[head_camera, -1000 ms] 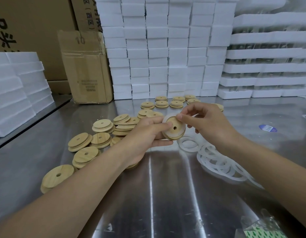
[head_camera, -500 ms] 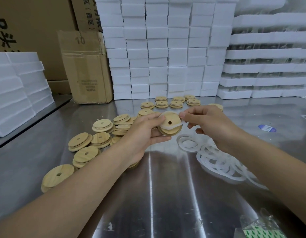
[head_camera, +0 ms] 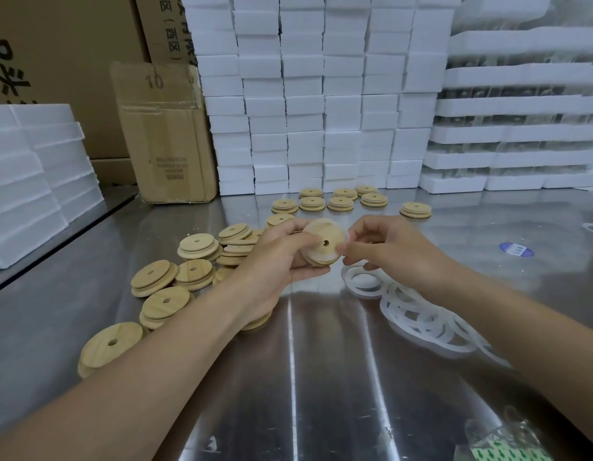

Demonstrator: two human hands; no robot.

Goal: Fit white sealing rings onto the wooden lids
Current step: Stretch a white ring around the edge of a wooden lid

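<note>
Above the steel table (head_camera: 288, 377), my left hand (head_camera: 275, 261) grips the wooden lid (head_camera: 323, 242) tilted toward me so my right hand (head_camera: 388, 251) can pinch the white ring (head_camera: 344, 235) over its rim.

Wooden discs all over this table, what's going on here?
A person is fitting white sealing rings onto wooden lids. The left hand holds one lid up above the metal table, and the right hand pinches a white ring at that lid's edge. Loose lids lie scattered on the left, a pile of rings lies on the right, and a row of lids sits at the back.
</note>
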